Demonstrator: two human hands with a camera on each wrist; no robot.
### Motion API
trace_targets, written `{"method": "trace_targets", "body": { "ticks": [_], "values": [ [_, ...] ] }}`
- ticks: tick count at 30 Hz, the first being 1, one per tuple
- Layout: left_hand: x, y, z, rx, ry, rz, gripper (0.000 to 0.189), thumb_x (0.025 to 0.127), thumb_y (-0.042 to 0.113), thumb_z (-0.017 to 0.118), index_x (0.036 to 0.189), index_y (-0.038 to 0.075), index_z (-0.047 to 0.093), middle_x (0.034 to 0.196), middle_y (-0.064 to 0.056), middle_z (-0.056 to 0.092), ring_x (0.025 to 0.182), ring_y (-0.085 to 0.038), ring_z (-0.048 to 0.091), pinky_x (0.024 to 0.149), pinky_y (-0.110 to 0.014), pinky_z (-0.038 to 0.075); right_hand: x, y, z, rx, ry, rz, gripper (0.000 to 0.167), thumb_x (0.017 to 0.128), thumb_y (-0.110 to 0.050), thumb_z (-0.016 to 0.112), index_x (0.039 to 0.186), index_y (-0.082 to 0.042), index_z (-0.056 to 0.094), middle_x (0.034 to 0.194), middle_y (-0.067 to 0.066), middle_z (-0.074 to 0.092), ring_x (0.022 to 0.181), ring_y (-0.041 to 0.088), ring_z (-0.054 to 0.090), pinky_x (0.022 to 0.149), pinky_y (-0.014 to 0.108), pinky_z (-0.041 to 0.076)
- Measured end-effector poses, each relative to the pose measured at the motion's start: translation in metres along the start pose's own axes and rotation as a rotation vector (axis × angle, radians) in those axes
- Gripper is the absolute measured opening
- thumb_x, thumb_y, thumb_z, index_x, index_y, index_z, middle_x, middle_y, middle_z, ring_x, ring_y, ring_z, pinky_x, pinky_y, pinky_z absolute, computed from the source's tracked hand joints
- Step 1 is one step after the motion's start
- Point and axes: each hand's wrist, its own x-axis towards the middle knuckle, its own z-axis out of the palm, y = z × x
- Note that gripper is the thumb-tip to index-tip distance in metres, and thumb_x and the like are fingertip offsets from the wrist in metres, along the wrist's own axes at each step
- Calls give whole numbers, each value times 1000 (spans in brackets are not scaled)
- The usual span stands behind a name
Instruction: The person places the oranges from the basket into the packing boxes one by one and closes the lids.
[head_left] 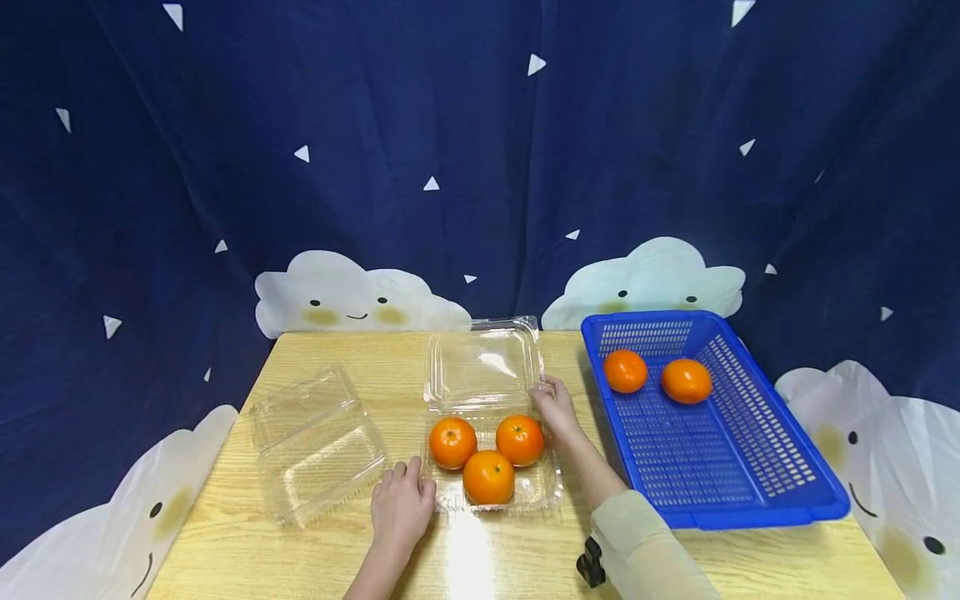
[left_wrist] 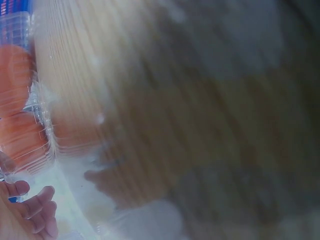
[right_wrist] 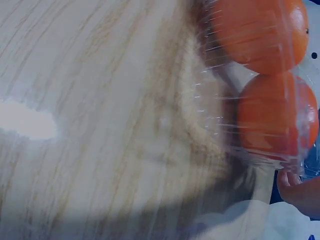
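Note:
In the head view a clear plastic clamshell container (head_left: 536,492) lies with its lid (head_left: 480,358) folded back. Its base holds three oranges: one at back left (head_left: 452,442), one at back right (head_left: 520,440) and one in front (head_left: 488,477). My right hand (head_left: 557,408) pinches the lid's right edge near the hinge; in the right wrist view only part of that hand (right_wrist: 300,192) shows. My left hand (head_left: 402,504) rests by the base's front left corner, fingers loosely bent and holding nothing. The left wrist view has its fingers (left_wrist: 37,207) close to the plastic.
On the left of the wooden table (head_left: 300,567) lies another open clear container (head_left: 330,467). A blue mesh basket (head_left: 697,521) stands at the right, with two oranges (head_left: 626,371) near its back. Behind the table hangs a dark blue curtain (head_left: 375,108).

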Motion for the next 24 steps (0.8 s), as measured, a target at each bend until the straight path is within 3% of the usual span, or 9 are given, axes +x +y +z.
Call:
{"method": "trace_targets", "body": {
  "ticks": [11, 16, 24],
  "values": [
    [0, 1, -2, -5, -13, 1, 22, 81, 20, 52, 98, 6, 57, 80, -9, 54, 74, -28, 52, 61, -40, 39, -5, -23, -1, -28, 12, 19, 52, 87, -18, 54, 132, 1, 37, 119, 26, 49, 107, 39, 46, 88, 47, 38],
    [0, 0, -1, -5, -4, 5, 22, 81, 20, 52, 97, 6, 57, 80, -9, 54, 74, -28, 52, 61, -40, 40, -5, -29, -3, -49, 7, 3, 52, 86, -21, 56, 131, -1, 39, 116, 22, 51, 100, 30, 49, 80, 37, 40],
    [0, 0, -1, -1, -6, 5, 26, 81, 20, 52, 101, 5, 58, 81, -10, 55, 75, -29, 53, 63, -41, 40, -7, -38, -5, -21, -9, -47, 56, 86, -25, 58, 131, 0, 38, 120, 22, 49, 111, 31, 47, 91, 42, 37]
  ]
}}
